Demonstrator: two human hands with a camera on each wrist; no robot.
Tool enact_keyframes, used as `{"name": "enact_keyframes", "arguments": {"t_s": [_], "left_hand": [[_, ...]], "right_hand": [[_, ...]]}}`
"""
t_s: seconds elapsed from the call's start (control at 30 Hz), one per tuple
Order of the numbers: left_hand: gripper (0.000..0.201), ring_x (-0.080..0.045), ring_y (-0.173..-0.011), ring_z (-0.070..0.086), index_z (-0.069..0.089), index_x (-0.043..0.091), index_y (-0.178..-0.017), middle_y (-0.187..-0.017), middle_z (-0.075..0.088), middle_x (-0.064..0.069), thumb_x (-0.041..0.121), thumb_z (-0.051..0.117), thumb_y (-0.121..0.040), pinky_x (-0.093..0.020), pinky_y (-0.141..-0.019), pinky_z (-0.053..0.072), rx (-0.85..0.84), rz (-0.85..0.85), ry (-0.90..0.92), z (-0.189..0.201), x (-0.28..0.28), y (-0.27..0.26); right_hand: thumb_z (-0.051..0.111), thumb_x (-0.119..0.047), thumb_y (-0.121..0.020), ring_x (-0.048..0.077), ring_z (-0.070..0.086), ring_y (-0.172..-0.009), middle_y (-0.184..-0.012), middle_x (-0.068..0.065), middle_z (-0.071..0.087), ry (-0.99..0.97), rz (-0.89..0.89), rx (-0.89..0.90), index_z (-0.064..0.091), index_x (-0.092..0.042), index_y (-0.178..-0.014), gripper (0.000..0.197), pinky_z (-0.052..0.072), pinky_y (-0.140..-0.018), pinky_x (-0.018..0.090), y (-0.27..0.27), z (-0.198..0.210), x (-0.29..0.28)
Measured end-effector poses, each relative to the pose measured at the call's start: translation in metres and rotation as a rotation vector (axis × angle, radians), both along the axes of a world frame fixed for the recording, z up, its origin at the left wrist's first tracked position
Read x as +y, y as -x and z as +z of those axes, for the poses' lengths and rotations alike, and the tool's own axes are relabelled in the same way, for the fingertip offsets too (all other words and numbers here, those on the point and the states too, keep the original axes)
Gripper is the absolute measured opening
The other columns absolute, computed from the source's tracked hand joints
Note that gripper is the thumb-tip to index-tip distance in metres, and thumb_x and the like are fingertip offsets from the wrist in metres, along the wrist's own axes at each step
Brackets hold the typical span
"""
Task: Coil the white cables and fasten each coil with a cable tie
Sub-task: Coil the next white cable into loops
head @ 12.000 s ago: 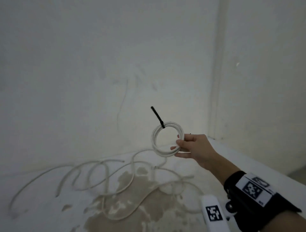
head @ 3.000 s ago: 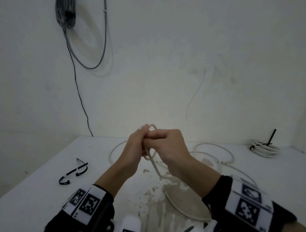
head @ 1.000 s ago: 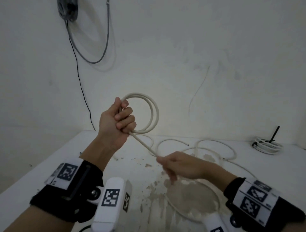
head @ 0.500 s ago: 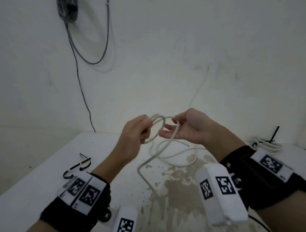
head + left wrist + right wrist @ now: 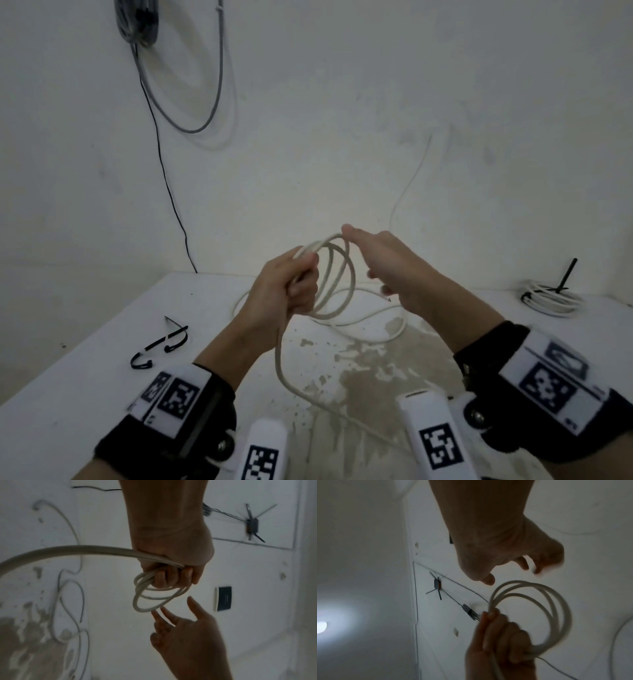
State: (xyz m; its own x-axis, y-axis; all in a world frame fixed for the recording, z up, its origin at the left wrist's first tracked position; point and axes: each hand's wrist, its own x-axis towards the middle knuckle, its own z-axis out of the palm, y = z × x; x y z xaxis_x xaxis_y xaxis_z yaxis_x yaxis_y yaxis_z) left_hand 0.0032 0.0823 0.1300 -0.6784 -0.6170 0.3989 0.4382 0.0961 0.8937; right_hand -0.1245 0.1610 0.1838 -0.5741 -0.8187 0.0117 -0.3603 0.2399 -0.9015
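My left hand (image 5: 298, 284) grips a small coil of white cable (image 5: 323, 242) above the table, fingers curled round the bunched strands (image 5: 171, 574). The coil (image 5: 142, 610) has about three loops (image 5: 522, 583). From my fist the cable's tail (image 5: 279, 363) drops to the table and joins the loose cable (image 5: 376, 329) lying there. My right hand (image 5: 380, 267) hovers just right of the coil with relaxed fingers (image 5: 171, 619), holding nothing (image 5: 513, 566). Two black cable ties (image 5: 161, 346) lie on the table at the left.
A finished white coil with a black tie (image 5: 548, 301) sits at the back right of the white table (image 5: 85, 394). Grey and black cables (image 5: 191, 126) hang on the wall at the upper left. A stained patch (image 5: 359, 380) marks the table's middle.
The right hand has laid another loop onto the coil and come off the cable. The left hand now grips a bigger coil, and less loose cable lies on the table.
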Motion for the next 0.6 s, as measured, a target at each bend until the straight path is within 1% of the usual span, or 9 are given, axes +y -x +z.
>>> {"name": "enact_keyframes", "arguments": {"t_s": [0.07,0.13,0.23,0.3,0.37,0.4,0.47,0.53,0.6], "left_hand": [[0.020,-0.004,-0.034,0.022,0.046,0.013,-0.067,-0.040,0.027,0.010,0.022,0.043,-0.085,-0.018,-0.039,0.019,0.146,-0.145,-0.276,-0.001,0.002,0.000],[0.025,-0.003,-0.033,0.022,0.051,0.013,-0.064,-0.040,0.028,0.009,0.022,0.042,-0.086,-0.017,-0.038,0.019,0.243,-0.240,-0.439,-0.005,0.004,0.002],[0.023,-0.007,-0.039,0.015,0.054,0.012,-0.063,-0.040,0.033,0.007,0.024,0.053,-0.083,-0.017,-0.038,0.023,0.277,-0.359,-0.501,-0.012,0.004,0.005],[0.020,-0.008,-0.042,0.017,0.054,0.012,-0.065,-0.042,0.037,0.006,0.024,0.067,-0.074,-0.018,-0.040,0.027,0.255,-0.451,-0.492,-0.013,0.003,0.005],[0.023,-0.009,-0.043,0.019,0.052,0.011,-0.066,-0.045,0.038,0.005,0.027,0.068,-0.070,-0.020,-0.043,0.027,0.227,-0.509,-0.475,-0.014,0.002,0.005],[0.023,-0.009,-0.044,0.020,0.051,0.011,-0.067,-0.047,0.039,0.004,0.028,0.066,-0.069,-0.021,-0.044,0.026,0.219,-0.534,-0.474,-0.013,0.001,0.005],[0.021,-0.011,-0.046,0.023,0.051,0.009,-0.069,-0.050,0.041,0.002,0.026,0.063,-0.068,-0.023,-0.047,0.028,0.215,-0.596,-0.493,-0.013,0.000,0.006],[0.021,-0.012,-0.048,0.024,0.050,0.009,-0.070,-0.052,0.042,0.001,0.025,0.062,-0.069,-0.024,-0.048,0.031,0.207,-0.648,-0.510,-0.011,-0.002,0.006],[0.024,-0.011,-0.047,0.022,0.048,0.010,-0.069,-0.050,0.035,0.002,0.029,0.063,-0.072,-0.024,-0.048,0.030,0.169,-0.624,-0.491,-0.008,-0.001,0.006]], "right_hand": [[0.032,-0.061,-0.092,0.024,0.046,-0.120,-0.134,0.004,0.044,0.045,-0.030,0.158,0.035,-0.020,-0.137,0.061,0.039,-0.091,0.036,0.001,-0.008,-0.001],[0.026,-0.057,-0.095,0.018,0.051,-0.111,-0.121,-0.003,0.053,0.163,0.085,0.099,0.043,-0.030,-0.127,0.045,0.042,-0.086,0.033,-0.004,-0.015,-0.001],[0.034,-0.044,-0.099,0.011,0.060,-0.086,-0.099,-0.005,0.059,0.349,0.179,0.028,0.057,-0.033,-0.113,0.029,0.050,-0.068,0.025,-0.006,-0.022,0.000],[0.047,-0.045,-0.094,0.005,0.058,-0.073,-0.086,-0.011,0.059,0.419,0.187,0.148,0.062,-0.034,-0.104,0.021,0.048,-0.061,0.022,-0.003,-0.027,0.000],[0.055,-0.042,-0.091,0.002,0.056,-0.065,-0.073,-0.012,0.061,0.476,0.182,0.317,0.066,-0.034,-0.094,0.014,0.043,-0.061,0.018,-0.001,-0.032,-0.002],[0.057,-0.039,-0.091,0.004,0.056,-0.063,-0.070,-0.009,0.062,0.514,0.184,0.364,0.066,-0.033,-0.088,0.012,0.045,-0.062,0.020,0.000,-0.033,-0.002],[0.059,-0.032,-0.091,0.016,0.058,-0.065,-0.070,-0.001,0.065,0.586,0.196,0.405,0.068,-0.029,-0.081,0.014,0.049,-0.068,0.033,0.003,-0.036,-0.003],[0.060,-0.026,-0.091,0.027,0.056,-0.064,-0.068,0.007,0.064,0.635,0.234,0.452,0.070,-0.022,-0.081,0.015,0.048,-0.066,0.041,0.007,-0.036,-0.003],[0.061,-0.027,-0.088,0.031,0.059,-0.066,-0.068,0.005,0.067,0.669,0.291,0.479,0.070,-0.021,-0.084,0.012,0.050,-0.066,0.044,0.008,-0.036,-0.003]]}}
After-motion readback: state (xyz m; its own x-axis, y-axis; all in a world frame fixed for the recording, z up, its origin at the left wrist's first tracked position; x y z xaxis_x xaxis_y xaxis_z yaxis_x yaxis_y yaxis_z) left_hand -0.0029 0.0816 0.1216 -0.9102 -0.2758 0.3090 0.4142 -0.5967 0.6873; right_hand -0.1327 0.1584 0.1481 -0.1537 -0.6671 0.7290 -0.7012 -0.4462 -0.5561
